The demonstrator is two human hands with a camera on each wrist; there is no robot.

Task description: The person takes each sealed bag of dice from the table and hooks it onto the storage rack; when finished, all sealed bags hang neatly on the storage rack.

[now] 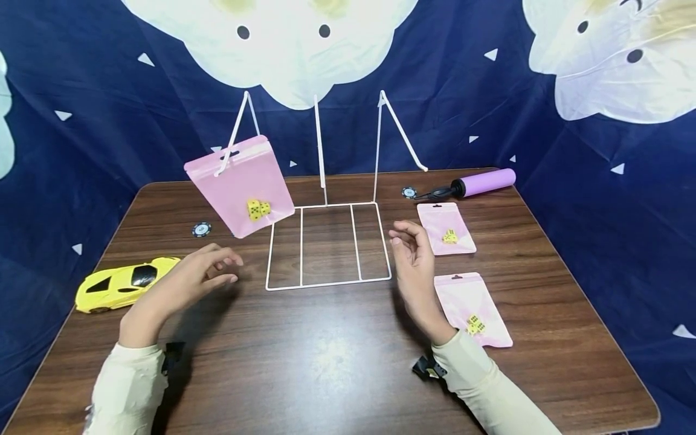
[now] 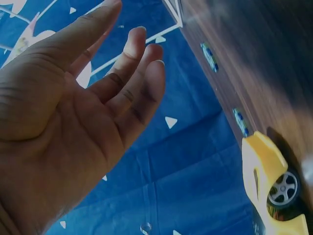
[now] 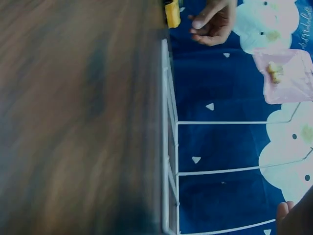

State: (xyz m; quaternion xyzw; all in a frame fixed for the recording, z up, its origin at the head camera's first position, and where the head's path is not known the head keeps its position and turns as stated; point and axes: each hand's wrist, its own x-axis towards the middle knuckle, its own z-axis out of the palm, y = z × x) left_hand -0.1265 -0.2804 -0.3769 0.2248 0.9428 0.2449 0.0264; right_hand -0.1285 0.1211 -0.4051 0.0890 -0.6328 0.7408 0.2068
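Note:
A pink zip pouch (image 1: 228, 193) with yellow dice inside hangs by its slot from the left hook of a white wire display rack (image 1: 329, 284). Below and left of that pouch is my left hand (image 1: 182, 284), over the front of a yellow toy car (image 1: 122, 284); it holds nothing, its fingers loosely bent. My right hand (image 1: 417, 275) hovers by the rack's right side, palm inward, also with nothing in it. Two more pink pouches with yellow dice lie flat to its right, a farther pouch (image 1: 441, 220) and a nearer pouch (image 1: 457, 296).
A purple hand pump (image 1: 486, 183) lies at the back right of the brown table (image 1: 326, 362), its nozzle near a poker chip (image 1: 409, 193). Another chip (image 1: 201, 229) is at the left. The rack's middle hook (image 1: 319, 145) and right hook (image 1: 402, 133) stick out forward.

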